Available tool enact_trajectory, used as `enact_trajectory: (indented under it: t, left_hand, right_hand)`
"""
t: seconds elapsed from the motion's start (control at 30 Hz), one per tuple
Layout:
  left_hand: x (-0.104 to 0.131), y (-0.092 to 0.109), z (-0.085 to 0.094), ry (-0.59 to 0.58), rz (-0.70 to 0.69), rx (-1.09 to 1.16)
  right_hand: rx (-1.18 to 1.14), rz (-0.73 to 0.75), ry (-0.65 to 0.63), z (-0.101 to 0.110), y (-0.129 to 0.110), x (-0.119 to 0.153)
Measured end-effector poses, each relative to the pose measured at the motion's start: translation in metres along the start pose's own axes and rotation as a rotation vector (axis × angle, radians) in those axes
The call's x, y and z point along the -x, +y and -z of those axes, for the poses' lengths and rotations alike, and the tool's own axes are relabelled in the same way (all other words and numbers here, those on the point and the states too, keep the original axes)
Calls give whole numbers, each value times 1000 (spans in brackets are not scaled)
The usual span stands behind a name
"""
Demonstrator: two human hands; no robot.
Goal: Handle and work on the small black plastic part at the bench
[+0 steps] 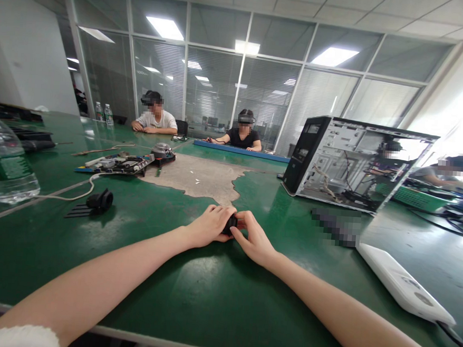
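Note:
A small black part [230, 224] is between my two hands, just above or on the green table; its kind is mostly hidden by the fingers. My left hand [212, 226] wraps round it from the left. From the other side, my right hand [253, 236] pinches it between thumb and fingers. To the left lies another black plastic piece [99, 200], with a round ring end and several long prongs.
An open computer case [351, 163] stands at right, near a white power bank [404, 283] with a cable. A circuit board [117, 163] and a water bottle [6, 163] are at left. People sit across the green table [160, 285] and at far right.

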State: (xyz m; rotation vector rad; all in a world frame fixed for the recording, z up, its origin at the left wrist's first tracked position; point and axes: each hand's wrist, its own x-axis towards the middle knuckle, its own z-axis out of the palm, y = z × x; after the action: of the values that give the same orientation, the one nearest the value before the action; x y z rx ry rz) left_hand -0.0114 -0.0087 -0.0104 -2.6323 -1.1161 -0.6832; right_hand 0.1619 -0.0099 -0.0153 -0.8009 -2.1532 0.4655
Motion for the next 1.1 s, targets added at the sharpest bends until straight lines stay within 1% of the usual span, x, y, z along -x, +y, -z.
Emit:
enact_trajectory:
  t: [0.1,0.2,0.4,0.57,0.8,0.93,1.1]
  left_hand:
    - [0,0,0,6,-2,-5]
    - [0,1,0,6,-3,-16]
    - [0,1,0,11,2,-9]
    - [0,1,1,7,3,-3]
    - [0,1,2,2,-2,-10]
    - [0,1,1,-3,4,-11]
    - [-1,1,0,-2,6,-19]
  right_hand:
    - [46,30,27,1,-2,0]
    - [21,24,35,0,0,-1]
    - [-56,-15,14,-2,6,-2]
    - [-78,-54,-27,-2,4,-1]
    - [2,33,30,0,1,-2]
    - [-52,0,28,-2,4,-2]
    - [-81,-54,-14,-3,6,-2]
